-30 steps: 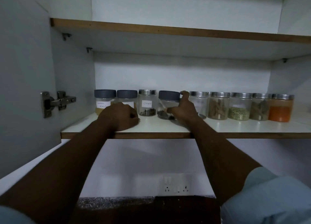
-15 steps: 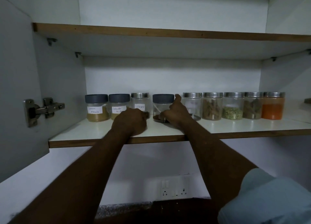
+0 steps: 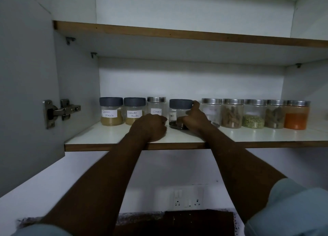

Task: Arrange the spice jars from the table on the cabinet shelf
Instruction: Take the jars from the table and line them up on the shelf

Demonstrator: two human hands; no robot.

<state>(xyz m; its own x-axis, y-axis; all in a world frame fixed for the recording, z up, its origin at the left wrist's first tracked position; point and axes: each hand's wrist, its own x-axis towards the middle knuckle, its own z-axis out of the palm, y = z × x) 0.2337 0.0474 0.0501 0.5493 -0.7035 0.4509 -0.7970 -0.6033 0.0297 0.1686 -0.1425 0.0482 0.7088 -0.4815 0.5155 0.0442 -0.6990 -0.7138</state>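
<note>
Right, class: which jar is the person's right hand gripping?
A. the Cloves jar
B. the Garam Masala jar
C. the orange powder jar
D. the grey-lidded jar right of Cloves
D: the right hand wraps the grey-lidded jar, thumb at its lid, just right of the Cloves jar.

A single head-worn camera looks forward and slightly upward into an open wall cabinet, from below the level of the lower shelf (image 3: 106, 138), whose front edge crosses the middle of the view. It sits close: both forearms reach up from the bottom corners to the shelf. The upper shelf (image 3: 177, 32) is seen from underneath, the open door's hinge (image 3: 60, 112) at left, wall sockets (image 3: 188, 198) low in the centre.
</note>
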